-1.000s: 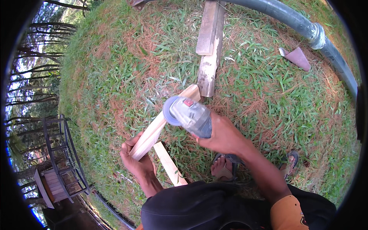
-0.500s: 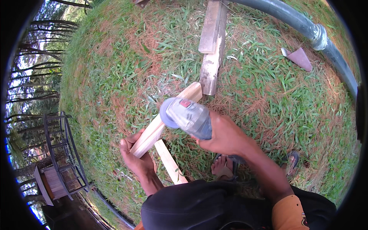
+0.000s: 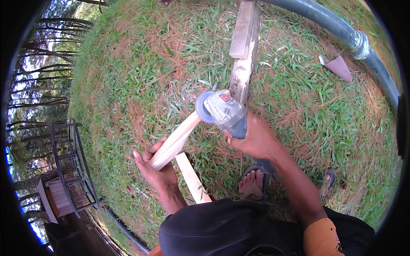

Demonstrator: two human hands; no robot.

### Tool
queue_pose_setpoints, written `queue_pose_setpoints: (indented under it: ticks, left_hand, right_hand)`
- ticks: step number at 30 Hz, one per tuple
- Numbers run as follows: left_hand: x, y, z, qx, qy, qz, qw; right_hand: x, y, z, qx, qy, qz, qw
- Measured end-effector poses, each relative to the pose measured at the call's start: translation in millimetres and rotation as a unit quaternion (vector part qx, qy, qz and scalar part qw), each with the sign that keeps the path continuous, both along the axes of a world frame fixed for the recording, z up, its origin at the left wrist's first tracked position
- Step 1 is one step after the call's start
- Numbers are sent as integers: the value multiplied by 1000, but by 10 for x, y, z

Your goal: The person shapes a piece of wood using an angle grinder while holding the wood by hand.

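Observation:
My left hand grips the near end of a pale wooden piece, which slants up and away to the right. In my right hand is an angle grinder, its body grey and dusty with a red patch on the head. The grinder's round disc lies over the far end of the wood and hides that end; whether it touches the wood I cannot tell. Just right of my left hand, a second pale wooden strip lies low, its near end out of sight behind my dark clothing.
Weathered boards lie on the grass ahead. A thick grey pipe curves across the far right, and a curled piece of sandpaper lies near it. My sandalled foot stands below the grinder. A dark metal frame stands at far left.
The grinder and my right hand have moved right and slightly up, so the disc has slid along the wood to its far end. My left hand still holds the wood.

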State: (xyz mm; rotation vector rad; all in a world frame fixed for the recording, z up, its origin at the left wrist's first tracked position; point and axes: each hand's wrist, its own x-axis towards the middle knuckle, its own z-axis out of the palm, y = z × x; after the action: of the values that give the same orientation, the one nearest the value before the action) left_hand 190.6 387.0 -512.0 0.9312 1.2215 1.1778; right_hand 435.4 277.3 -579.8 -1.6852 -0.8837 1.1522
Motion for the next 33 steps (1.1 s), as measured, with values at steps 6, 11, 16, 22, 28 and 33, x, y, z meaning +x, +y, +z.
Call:
queue_pose_setpoints:
  ticks: [6,11,16,22,28,33]
  left_hand:
    - [-52,53,9,-11,-108,-47,993]
    - [-80,68,-18,-24,-156,-49,986]
    - [-92,16,-36,-33,-158,6,987]
    - [-77,103,-11,-72,-164,41,983]
    - [-133,56,-118,-74,-201,44,976]
    - [-114,87,-59,-71,-187,44,979]
  right_hand:
    - [-468,-144,446,11,-27,139,990]
    - [-204,-29,-119,8,-32,7,999]
    - [-331,-40,-11,-30,-38,9,999]
    - [-491,-65,-4,5,-41,27,999]
    - [-458,-32,-96,14,1,2,1000]
    - [-549,-40,244,-23,4,115,993]
